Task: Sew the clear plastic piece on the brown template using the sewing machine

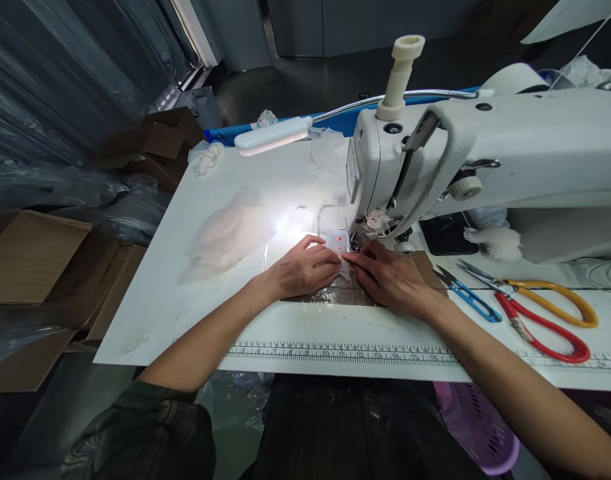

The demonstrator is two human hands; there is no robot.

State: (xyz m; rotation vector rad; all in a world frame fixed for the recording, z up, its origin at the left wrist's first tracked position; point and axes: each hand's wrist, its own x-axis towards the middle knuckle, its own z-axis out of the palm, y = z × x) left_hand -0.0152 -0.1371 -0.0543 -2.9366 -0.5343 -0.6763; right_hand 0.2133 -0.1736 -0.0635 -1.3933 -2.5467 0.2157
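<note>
A small piece of thin white fabric (345,271) lies by the needle area of a white sewing machine (375,160). My left hand (308,268) holds the fabric from the left, fingers bent and pressed together. From the right, my right hand (388,275) grips its edge close to the presser foot (354,241), the index finger reaching toward my left fingers. Under both hands is a brown, shiny, tape-like covering (355,297) on the table. My fingers partly hide the fabric, and its outline is hard to make out in the glare.
Blue thread snips (472,298), yellow-handled scissors (560,292) and red-handled scissors (545,331) lie right of my right hand. A lit lamp (272,136) hangs over the white table (175,327). A ruler strip (335,351) runs along its front edge. Cardboard boxes (35,253) stand left.
</note>
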